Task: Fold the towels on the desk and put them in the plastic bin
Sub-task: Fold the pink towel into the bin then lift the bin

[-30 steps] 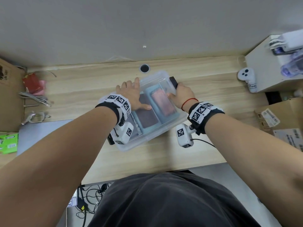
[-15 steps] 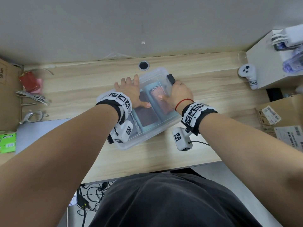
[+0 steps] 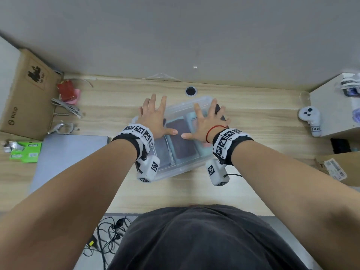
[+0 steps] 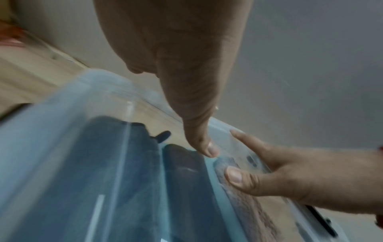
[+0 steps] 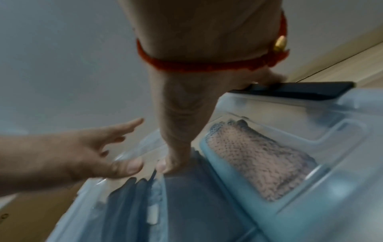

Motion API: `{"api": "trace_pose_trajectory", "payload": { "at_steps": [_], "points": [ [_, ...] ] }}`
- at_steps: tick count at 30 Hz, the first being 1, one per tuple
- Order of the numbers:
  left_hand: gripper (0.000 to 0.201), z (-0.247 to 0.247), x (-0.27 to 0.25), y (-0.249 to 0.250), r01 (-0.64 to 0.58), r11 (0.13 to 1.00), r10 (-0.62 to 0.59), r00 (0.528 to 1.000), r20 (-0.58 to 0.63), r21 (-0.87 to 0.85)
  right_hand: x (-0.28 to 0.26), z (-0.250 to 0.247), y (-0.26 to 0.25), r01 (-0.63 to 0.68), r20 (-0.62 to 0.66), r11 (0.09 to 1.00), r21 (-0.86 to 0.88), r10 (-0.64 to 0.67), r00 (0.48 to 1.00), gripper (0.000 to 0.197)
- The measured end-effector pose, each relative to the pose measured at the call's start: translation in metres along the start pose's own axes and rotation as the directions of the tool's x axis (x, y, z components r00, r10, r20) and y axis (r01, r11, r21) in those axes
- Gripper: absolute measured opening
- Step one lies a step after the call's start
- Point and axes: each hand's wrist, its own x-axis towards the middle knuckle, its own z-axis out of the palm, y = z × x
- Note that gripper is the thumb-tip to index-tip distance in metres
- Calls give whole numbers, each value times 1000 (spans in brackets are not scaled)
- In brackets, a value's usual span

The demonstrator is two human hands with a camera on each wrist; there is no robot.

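both hands are spread flat with straight fingers, gripping nothing. left hand (image 3: 153, 117) and right hand (image 3: 207, 123) hover over the plastic bin (image 3: 176, 171). folded towels (image 3: 182, 141) lie inside.

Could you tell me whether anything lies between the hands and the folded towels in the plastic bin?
Yes: the bin's clear lid covers the folded towels. The left hand and right hand are spread flat over the lid, so they cannot touch the towels. No towel shows on the desk.
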Motion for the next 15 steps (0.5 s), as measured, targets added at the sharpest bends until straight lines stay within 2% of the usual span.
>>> {"api": "trace_pose_trajectory", "payload": {
  "at_steps": [3, 5, 7, 10, 12, 15],
  "points": [
    [133, 3, -24, -40, 223, 967, -230, 972, -42, -120, 3, -4, -19, -54, 18, 998, 44, 53, 998, 129],
    [127, 9, -41, -61, 372, 890, -391, 920, -19, -262, 6, -9, -34, -69, 16, 996, 53, 68, 998, 128],
    [118, 14, -50, -73, 472, 770, -479, 872, 99, -429, 10, -11, -41, -97, 18, 994, 59, 96, 995, 128],
    [104, 26, -54, -91, 589, 587, -529, 798, 288, -555, 14, -12, -49, -96, 19, 994, 52, 95, 995, 129],
    [92, 30, -54, -97, 575, 582, -513, 808, 290, -575, 15, -12, -50, -93, 22, 995, 36, 92, 996, 129],
    [52, 26, -51, -93, 518, 677, -512, 842, 172, -523, 15, -11, -48, -90, 26, 995, 34, 89, 996, 129]
  ]
}}
